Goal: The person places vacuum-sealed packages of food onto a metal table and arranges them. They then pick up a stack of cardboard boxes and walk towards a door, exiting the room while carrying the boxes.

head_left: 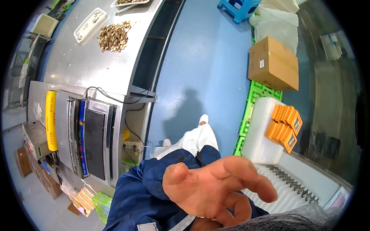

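My left hand point(216, 188) is raised close to the camera, palm up, thumb apart and fingers loosely bent, with nothing in it. It is over my navy clothing point(142, 184) and white trouser legs point(200, 138). A patch of skin behind it at the lower edge is too hidden to identify; my right hand is not otherwise visible. To the left is a machine with a dark panel point(94, 142) and a yellow roll point(51, 120). Beyond, a steel table point(69, 57) holds a pile of dried slices point(113, 36) and a white tray point(90, 25).
Blue floor point(185, 57) runs ahead. On the right are green pallets point(254, 96), a cardboard box point(273, 63), a white stack point(254, 131) bearing orange packs point(284, 127), and a white radiator point(281, 184). A blue stool point(237, 9) stands ahead. Cables point(133, 131) hang by the machine.
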`<action>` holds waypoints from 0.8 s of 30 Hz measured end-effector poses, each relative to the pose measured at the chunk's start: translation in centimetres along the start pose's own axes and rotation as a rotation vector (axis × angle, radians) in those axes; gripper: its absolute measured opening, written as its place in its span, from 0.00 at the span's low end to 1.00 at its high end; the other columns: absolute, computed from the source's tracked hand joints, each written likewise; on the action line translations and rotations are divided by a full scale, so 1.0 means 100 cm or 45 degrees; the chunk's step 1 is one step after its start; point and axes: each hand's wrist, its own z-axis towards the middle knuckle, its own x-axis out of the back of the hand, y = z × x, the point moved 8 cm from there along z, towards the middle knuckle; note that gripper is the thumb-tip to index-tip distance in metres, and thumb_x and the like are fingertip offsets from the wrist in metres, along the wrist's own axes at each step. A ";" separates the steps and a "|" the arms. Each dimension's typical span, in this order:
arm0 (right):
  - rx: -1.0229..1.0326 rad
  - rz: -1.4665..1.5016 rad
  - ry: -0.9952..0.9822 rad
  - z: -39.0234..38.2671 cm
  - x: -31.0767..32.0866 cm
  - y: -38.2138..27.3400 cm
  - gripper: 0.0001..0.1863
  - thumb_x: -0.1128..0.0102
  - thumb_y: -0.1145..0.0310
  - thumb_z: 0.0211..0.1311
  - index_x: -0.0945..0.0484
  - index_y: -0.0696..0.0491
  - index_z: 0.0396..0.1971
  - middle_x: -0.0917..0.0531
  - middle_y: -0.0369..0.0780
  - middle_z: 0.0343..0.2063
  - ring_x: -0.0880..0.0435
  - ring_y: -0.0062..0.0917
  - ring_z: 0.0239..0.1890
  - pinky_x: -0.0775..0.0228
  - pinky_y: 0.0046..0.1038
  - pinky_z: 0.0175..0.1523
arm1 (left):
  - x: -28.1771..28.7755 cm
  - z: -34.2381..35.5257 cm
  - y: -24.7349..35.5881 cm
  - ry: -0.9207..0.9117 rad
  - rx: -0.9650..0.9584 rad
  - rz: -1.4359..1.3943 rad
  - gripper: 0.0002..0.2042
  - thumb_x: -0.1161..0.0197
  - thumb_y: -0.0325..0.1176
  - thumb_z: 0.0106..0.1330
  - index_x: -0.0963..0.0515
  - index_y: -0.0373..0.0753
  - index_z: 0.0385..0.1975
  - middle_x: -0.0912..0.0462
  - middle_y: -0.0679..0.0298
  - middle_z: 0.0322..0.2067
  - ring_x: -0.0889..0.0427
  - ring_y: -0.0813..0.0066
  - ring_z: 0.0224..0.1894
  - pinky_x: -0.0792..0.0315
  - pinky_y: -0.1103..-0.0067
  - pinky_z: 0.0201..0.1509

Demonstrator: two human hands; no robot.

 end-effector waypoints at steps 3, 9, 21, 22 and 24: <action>0.119 -0.076 -0.133 0.027 0.052 0.016 0.15 0.52 0.65 0.55 0.27 0.54 0.42 0.24 0.45 0.40 0.27 0.38 0.45 0.39 0.34 0.51 | 0.008 0.038 0.006 -0.275 -0.229 0.007 0.40 0.49 0.60 0.54 0.52 0.35 0.58 0.51 0.40 0.55 0.31 0.65 0.37 0.30 0.76 0.37; 0.148 -0.101 -0.330 0.058 0.107 0.046 0.15 0.53 0.64 0.57 0.29 0.54 0.43 0.25 0.44 0.42 0.29 0.38 0.46 0.41 0.34 0.51 | 0.020 0.095 0.027 -0.424 -0.544 0.196 0.42 0.46 0.60 0.51 0.51 0.32 0.56 0.50 0.35 0.53 0.30 0.66 0.38 0.29 0.77 0.36; 0.151 -0.079 -0.517 0.088 0.144 0.048 0.15 0.52 0.66 0.56 0.29 0.55 0.43 0.25 0.44 0.41 0.28 0.38 0.45 0.39 0.32 0.51 | 0.058 0.111 0.063 -0.022 -0.248 0.219 0.39 0.47 0.58 0.53 0.49 0.34 0.55 0.42 0.43 0.49 0.31 0.68 0.37 0.33 0.77 0.40; 0.157 -0.088 -0.519 0.090 0.145 0.045 0.15 0.52 0.66 0.56 0.29 0.55 0.43 0.24 0.45 0.41 0.28 0.38 0.44 0.39 0.32 0.50 | 0.056 0.111 0.066 -0.035 -0.257 0.199 0.38 0.47 0.58 0.54 0.49 0.35 0.55 0.41 0.44 0.49 0.31 0.68 0.37 0.33 0.77 0.40; 0.166 -0.075 -0.533 0.095 0.142 0.051 0.15 0.52 0.67 0.56 0.29 0.56 0.43 0.24 0.45 0.40 0.27 0.38 0.44 0.38 0.32 0.49 | 0.054 0.110 0.071 0.025 -0.222 0.208 0.37 0.48 0.58 0.54 0.48 0.35 0.54 0.40 0.46 0.47 0.31 0.69 0.37 0.34 0.77 0.40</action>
